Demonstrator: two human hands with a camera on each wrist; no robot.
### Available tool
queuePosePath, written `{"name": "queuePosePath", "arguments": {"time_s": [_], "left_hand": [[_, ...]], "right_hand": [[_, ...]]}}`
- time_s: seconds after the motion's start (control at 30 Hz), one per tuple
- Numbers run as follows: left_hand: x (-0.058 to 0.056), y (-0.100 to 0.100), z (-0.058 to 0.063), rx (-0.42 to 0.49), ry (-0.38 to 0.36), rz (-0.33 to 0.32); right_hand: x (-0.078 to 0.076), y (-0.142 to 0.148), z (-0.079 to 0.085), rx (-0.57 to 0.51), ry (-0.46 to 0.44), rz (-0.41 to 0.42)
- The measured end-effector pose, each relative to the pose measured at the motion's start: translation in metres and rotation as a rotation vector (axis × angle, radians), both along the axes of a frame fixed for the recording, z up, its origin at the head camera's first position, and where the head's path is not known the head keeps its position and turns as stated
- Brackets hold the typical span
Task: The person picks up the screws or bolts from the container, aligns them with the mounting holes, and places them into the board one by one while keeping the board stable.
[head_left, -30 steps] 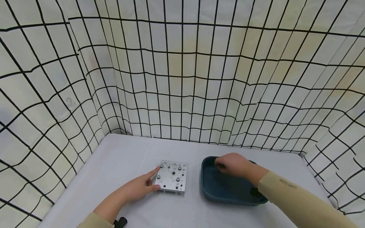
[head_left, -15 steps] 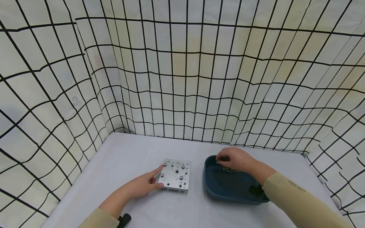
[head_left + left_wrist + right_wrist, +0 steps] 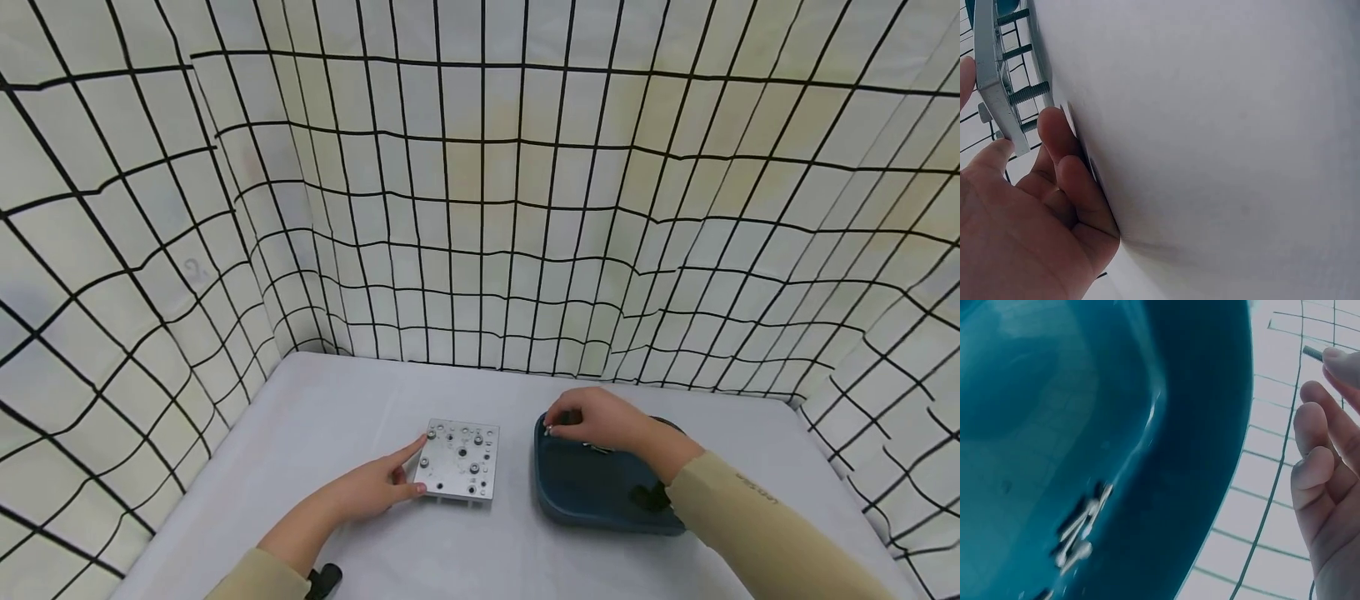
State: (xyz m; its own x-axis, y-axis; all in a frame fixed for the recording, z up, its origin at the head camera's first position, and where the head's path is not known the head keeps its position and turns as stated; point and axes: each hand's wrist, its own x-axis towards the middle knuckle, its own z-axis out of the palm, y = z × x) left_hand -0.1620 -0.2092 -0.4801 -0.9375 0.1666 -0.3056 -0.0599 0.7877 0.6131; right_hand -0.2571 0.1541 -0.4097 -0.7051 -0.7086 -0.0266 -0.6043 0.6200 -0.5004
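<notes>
Thumb and index finger of my left hand hold the left edge of a square silver metal plate. Bolts sit in several of its holes, and threaded shanks stick out below it in the left wrist view. The other fingers of that hand are curled in close to the tabletop. My right hand pinches a small bolt between thumb and forefinger, over the far left corner of a dark teal tray. Inside the tray lie several loose bolts.
A dark patch shows in the tray's right part, partly behind the right sleeve. A black object shows beside the left cuff. White walls with a black grid surround the white table.
My right hand has risen inside the tray and moved left toward its far left rim, with a bolt now visible in the fingers. The left hand keeps its place on the plate.
</notes>
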Motion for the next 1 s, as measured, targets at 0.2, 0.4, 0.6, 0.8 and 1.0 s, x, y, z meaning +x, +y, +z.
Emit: {"name": "queuePosePath", "arguments": {"time_s": [0.2,0.4,0.6,0.8,1.0], "left_hand": [[-0.002,-0.002,-0.004,0.005,-0.012,-0.006],[-0.004,-0.004,-0.005,0.028,-0.020,-0.018],[-0.003,-0.005,-0.003,0.040,-0.035,-0.013],[-0.002,-0.007,-0.002,0.064,-0.052,-0.034],[-0.002,-0.008,0.001,0.074,-0.042,-0.047]], "right_hand": [[0.001,-0.025,-0.002,-0.022,-0.042,0.017],[0.005,-0.053,-0.004,-0.014,-0.058,0.057],[0.011,-0.080,-0.006,-0.010,-0.082,0.101],[0.017,-0.106,-0.014,0.015,-0.099,0.162],[0.025,-0.128,-0.019,0.080,-0.093,0.188]]}}
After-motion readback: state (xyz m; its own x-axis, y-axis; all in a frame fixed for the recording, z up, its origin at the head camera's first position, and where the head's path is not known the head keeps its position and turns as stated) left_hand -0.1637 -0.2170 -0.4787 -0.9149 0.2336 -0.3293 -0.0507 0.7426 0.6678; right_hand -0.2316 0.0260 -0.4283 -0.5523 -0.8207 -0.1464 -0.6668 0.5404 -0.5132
